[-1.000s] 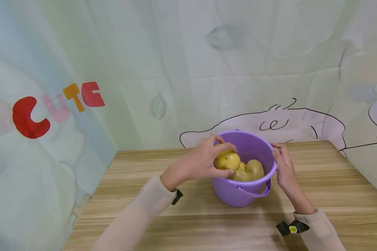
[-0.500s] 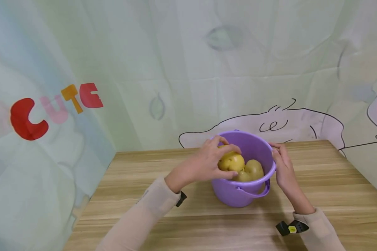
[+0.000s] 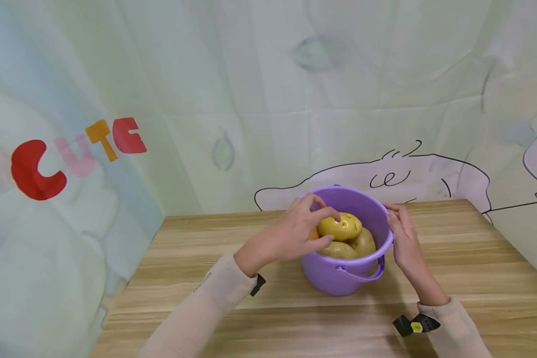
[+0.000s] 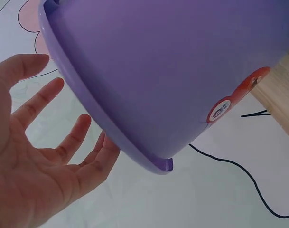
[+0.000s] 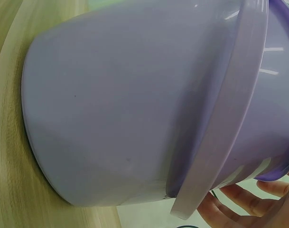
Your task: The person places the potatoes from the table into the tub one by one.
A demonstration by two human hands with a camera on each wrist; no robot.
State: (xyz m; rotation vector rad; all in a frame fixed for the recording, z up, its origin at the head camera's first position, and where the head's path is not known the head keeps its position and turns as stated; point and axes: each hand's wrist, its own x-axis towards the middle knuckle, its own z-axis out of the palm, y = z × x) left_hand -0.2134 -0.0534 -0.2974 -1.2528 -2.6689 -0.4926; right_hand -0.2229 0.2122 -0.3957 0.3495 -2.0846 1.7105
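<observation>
A purple bucket stands on the table with several potatoes inside. A yellow potato lies on top, and browner ones, such as this potato, lie below it. My left hand is over the bucket's left rim, fingers spread and loosely bent, apart from the top potato's main body. In the left wrist view this hand shows nothing in its palm. An orange-yellow patch beside its fingers is mostly hidden. My right hand grips the bucket's right rim, thumb near the inside edge.
The bucket's handle hangs down on the near side. The wood-grain table ends at a printed curtain behind and to the left. Black straps with small devices sit on both wrists.
My left hand moved the yellow potato rightward into the bucket and let it go; the potato now rests farther right, on the others. My right hand stays on the rim.
</observation>
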